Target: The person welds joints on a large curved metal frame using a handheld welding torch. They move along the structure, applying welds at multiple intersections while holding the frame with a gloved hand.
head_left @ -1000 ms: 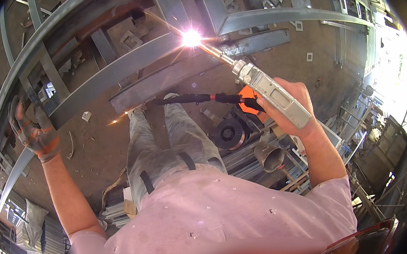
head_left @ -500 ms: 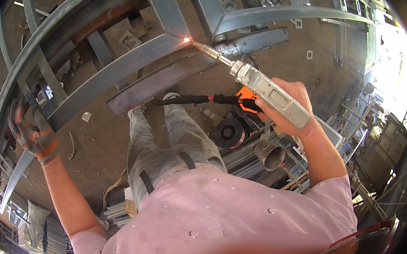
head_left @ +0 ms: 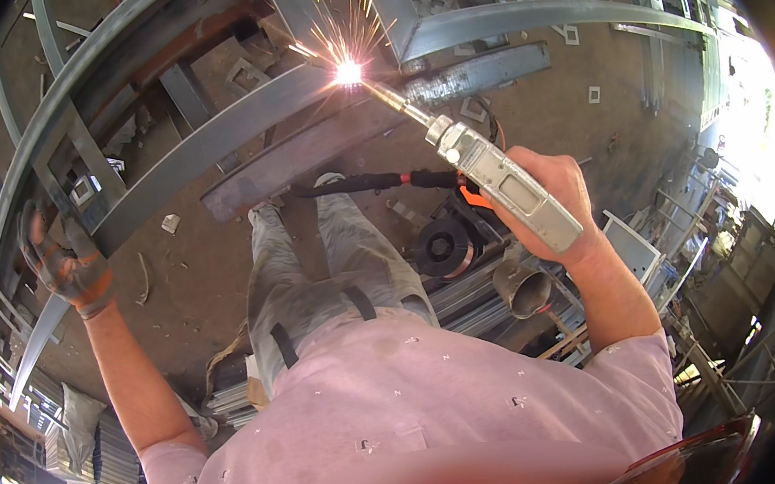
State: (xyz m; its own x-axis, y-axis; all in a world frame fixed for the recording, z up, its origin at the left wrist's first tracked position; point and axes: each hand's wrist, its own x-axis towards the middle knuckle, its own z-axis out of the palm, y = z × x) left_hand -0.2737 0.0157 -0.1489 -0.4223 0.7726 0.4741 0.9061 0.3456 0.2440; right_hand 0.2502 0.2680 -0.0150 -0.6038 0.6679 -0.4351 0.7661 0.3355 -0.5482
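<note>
My bare right hand (head_left: 553, 196) is closed around a silver handheld welding gun (head_left: 508, 177). The gun slants up and left, and its narrow nozzle ends beside a bright weld spot (head_left: 348, 74) throwing sparks. That spot lies where a curved flat steel bar (head_left: 206, 133) meets an upright steel bar (head_left: 295, 11) of a large metal frame. On the left, my left hand (head_left: 72, 270) wears a grey and orange work glove. Its fingers are spread against the curved bar near that bar's lower left end; the bar passes behind the palm.
Beneath the joint lies a rectangular steel beam (head_left: 303, 156), just ahead of my feet. A black hose (head_left: 353, 185), a wire spool (head_left: 445, 247) and a metal cylinder (head_left: 523, 286) sit near my legs. Small square metal pieces (head_left: 594, 95) are scattered on the floor. Several frame bars stand on the left.
The small glow at the joint has become a bright flare with sparks spraying upward. The welding gun has shifted slightly left. My left hand stays at the bar.
</note>
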